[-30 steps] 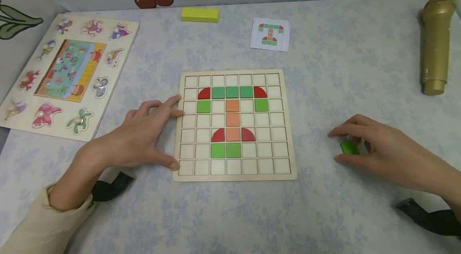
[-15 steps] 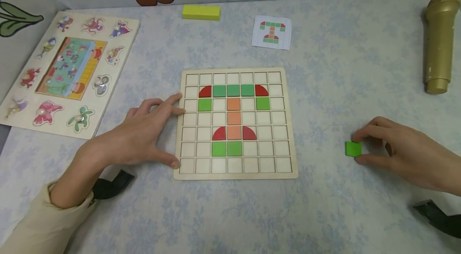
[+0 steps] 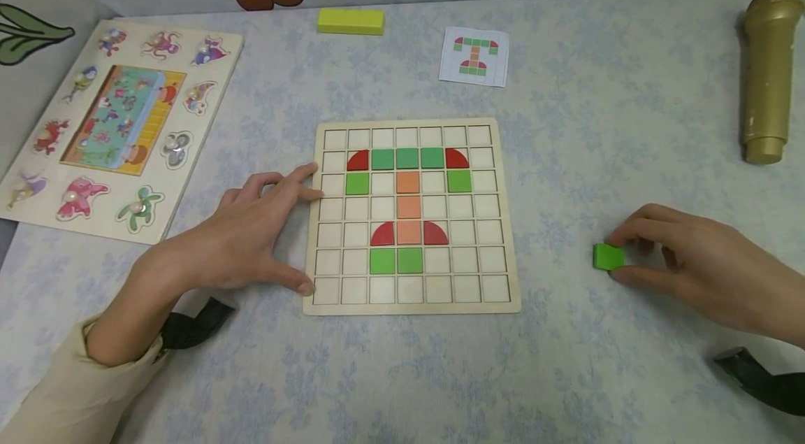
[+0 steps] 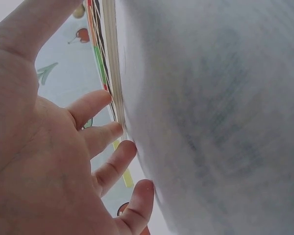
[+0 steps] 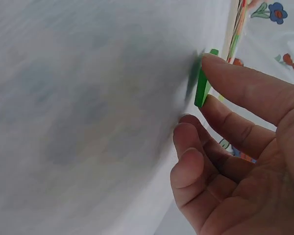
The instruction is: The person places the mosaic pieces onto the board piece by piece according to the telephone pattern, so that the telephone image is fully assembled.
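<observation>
Between thumb and index finger, my right hand (image 3: 685, 269) pinches a green square tile (image 3: 608, 257), off to the right of the wooden grid board (image 3: 411, 309). The right wrist view shows this tile (image 5: 203, 88) edge-on, close over the tablecloth. My left hand (image 3: 251, 241) rests at the board's left edge with fingers spread, thumb near the lower corner and fingertips higher up. Set in the grid are red quarter-round tiles (image 3: 435, 233), green tiles (image 3: 382, 261) and a column of orange tiles (image 3: 409, 207). To the right of the lower green pair is a bare cell (image 3: 437, 261).
Behind the board lies a pattern card (image 3: 474, 57) with a similar coloured figure. A yellow block (image 3: 351, 22) is at the back, and a sea-animal peg puzzle (image 3: 207, 101) at the left. A gold microphone-shaped object (image 3: 767, 80) lies at the far right.
My right hand has shifted right, then slightly back left, with the green tile now held more at the fingertips. The left hand and the board stay in place.
</observation>
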A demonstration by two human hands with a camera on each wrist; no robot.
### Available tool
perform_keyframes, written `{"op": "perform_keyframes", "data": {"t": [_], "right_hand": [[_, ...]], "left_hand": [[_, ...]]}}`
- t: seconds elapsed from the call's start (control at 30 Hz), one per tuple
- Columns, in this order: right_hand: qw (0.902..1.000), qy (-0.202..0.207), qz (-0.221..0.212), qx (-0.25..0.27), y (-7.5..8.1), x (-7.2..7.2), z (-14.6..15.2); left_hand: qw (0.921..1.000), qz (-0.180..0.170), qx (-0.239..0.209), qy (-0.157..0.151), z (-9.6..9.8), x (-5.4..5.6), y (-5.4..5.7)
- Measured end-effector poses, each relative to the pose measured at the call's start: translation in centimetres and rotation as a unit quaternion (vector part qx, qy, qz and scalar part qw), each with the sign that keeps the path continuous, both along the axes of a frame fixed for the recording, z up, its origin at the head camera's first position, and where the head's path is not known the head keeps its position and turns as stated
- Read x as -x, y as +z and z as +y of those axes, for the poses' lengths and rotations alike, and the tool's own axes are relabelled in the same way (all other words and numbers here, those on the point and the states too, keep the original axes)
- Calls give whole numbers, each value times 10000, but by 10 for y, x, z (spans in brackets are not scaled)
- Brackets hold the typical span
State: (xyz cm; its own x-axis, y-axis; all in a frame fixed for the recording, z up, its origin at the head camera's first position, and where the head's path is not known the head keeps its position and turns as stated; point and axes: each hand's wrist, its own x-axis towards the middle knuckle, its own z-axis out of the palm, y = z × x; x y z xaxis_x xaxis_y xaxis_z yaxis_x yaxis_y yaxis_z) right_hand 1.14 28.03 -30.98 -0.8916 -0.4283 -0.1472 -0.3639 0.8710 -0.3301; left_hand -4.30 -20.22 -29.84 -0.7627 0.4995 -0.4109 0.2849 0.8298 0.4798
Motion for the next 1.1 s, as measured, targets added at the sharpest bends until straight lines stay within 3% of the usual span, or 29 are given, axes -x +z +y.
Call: {"op": "perform_keyframes", "data": {"t": [0.17,0.3,0.7,1.1], "right_hand": [[9996,219,150,-28,8,3,-17],[9977,564,261,277,12,7,-36],[9801,1500,-287,1266,21,20,-104],[9791,1837,-178,859,18,25,-151]], "left_hand": [[10000,22,-54,0,0,0,1],[9999,30,-90,-30,-1,-1,2],[9999,88,37,-85,0,0,2],[9997,175,85,-137,0,0,1]]}}
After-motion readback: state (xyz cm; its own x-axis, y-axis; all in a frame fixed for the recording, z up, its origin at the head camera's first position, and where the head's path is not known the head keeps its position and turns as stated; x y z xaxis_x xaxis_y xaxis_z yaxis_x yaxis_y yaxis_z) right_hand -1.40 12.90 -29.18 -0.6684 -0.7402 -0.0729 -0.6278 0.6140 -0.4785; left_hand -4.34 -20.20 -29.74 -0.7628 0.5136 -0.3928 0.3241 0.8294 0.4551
